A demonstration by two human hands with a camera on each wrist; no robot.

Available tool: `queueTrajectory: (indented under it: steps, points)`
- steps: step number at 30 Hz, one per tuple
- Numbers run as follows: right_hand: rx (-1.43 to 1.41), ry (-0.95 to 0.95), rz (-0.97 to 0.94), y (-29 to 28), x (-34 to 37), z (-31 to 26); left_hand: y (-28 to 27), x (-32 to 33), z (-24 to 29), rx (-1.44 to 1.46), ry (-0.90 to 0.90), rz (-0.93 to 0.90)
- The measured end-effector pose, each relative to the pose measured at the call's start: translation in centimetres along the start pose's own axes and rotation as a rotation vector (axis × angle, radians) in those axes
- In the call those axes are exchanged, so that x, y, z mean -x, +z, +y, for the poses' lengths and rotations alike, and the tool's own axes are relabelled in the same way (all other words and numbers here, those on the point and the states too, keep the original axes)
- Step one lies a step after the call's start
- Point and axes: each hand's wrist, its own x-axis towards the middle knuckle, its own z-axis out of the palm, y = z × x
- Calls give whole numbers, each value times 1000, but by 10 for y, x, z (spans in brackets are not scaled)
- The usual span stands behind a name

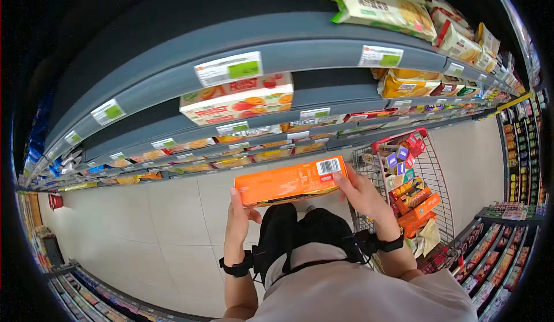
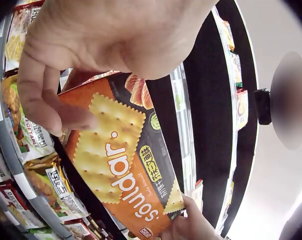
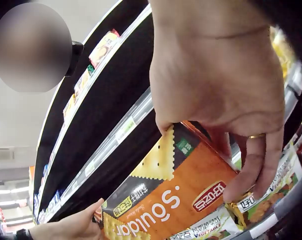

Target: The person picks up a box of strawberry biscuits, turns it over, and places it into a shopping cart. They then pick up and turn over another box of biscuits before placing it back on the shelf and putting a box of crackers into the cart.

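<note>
An orange box of soda biscuits (image 1: 283,183) is held level in front of the body, one narrow side with a barcode facing up in the head view. My left hand (image 1: 238,221) grips its left end, and my right hand (image 1: 365,194) grips the right end next to the barcode. In the left wrist view the biscuit box (image 2: 126,170) shows its front, printed with square crackers and the word "souldar". The right wrist view shows the fingers of my right hand (image 3: 216,95), one wearing a ring, bent round the box's end.
Grey store shelves (image 1: 323,53) with price tags run across the front, carrying a fruit biscuit box (image 1: 242,100) and several packets. At the right stands a wire shopping cart (image 1: 441,206) holding boxes and packets. Pale tiles (image 1: 167,218) cover the floor.
</note>
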Motion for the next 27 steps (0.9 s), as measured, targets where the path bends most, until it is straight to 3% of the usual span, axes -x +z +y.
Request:
queueTrajectory:
  steps: [7, 9, 10, 17, 27]
  points:
    - [-189, 109, 38, -2, 22, 108, 50, 10, -69, -85, -65, -8]
    - [-423, 93, 169, 10, 27, 146, 67, 13, -103, -5, -75, 9]
    - [-518, 204, 179, 12, 32, 159, 77, 15, -116, -8, -87, 44]
    - [-611, 137, 281, 33, 41, 203, 95, 23, -172, 94, -65, 118]
    - [-652, 104, 131, 60, 30, 228, 80, 25, -196, -11, -113, 243]
